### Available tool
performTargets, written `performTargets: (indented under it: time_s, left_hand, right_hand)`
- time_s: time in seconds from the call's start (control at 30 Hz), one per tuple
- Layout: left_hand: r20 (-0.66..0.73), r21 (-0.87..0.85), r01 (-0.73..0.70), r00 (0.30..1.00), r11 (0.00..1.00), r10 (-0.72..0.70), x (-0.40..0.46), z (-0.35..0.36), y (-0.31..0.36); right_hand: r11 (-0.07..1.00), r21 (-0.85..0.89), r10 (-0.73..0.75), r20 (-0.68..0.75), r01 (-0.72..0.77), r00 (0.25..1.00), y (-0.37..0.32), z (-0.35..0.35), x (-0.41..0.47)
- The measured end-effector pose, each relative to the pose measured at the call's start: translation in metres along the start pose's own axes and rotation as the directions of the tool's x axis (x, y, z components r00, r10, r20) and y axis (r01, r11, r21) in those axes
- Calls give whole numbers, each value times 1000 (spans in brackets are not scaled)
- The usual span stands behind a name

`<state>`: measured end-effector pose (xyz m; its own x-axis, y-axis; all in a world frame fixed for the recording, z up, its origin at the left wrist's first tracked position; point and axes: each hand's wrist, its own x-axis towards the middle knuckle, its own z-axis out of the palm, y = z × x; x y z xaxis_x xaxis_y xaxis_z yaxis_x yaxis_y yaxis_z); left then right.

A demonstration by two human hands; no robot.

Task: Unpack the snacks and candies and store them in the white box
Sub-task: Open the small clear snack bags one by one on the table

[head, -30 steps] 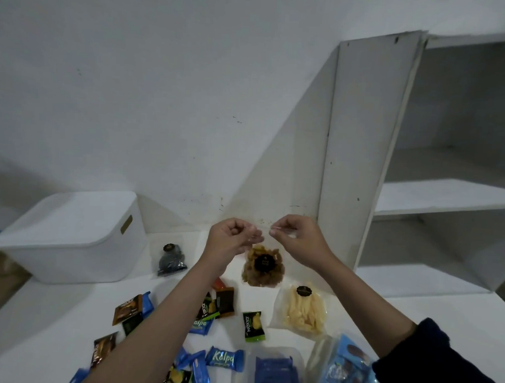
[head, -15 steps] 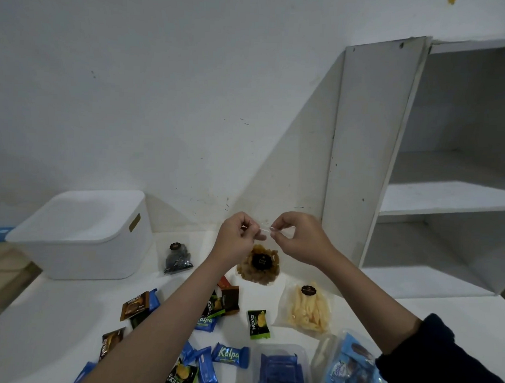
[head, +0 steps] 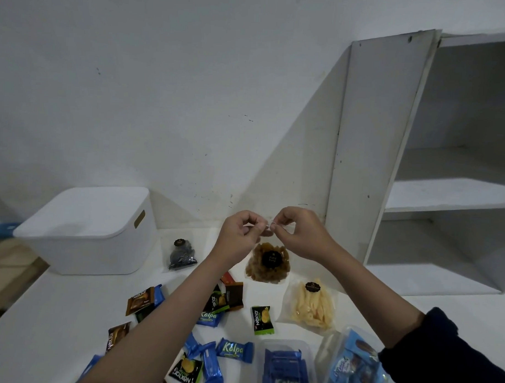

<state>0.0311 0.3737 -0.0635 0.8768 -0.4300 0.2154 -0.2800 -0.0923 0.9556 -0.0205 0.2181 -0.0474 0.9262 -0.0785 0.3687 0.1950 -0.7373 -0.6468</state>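
Observation:
My left hand (head: 239, 234) and my right hand (head: 300, 233) are raised above the table, each pinching the top edge of a clear bag of brown snack (head: 267, 262) that hangs below them. The white box (head: 92, 231) stands at the back left with its lid on. On the table lie a clear bag of pale yellow chips (head: 311, 306), a small bag of dark snack (head: 182, 254), and several Nextar and Kalpa packets (head: 234, 349) scattered under my arms.
A white shelf unit (head: 435, 180) stands at the right against the wall. A clear tub with blue Kalpa bars (head: 285, 370) and a bag of blue-wrapped sweets (head: 354, 369) sit at the near edge. The table's left edge drops to a wooden floor (head: 5, 271).
Both hands have risen slightly and drawn closer together at the top of the brown snack bag. The view has shifted a little; the items on the table have not moved.

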Motion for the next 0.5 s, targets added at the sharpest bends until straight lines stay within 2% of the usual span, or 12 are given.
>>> performTargets:
  time_s: [0.23,0.5]
  left_hand:
    - [40,-22,44,998,999,-43,-1,-4,3]
    - [14,116,-62,998,991,61,1,-9,3]
  right_hand:
    - [1000,23,-13,28,12,1000,-3,-2,-1]
    - [997,74,10,88,-16,996,-2,-1,3]
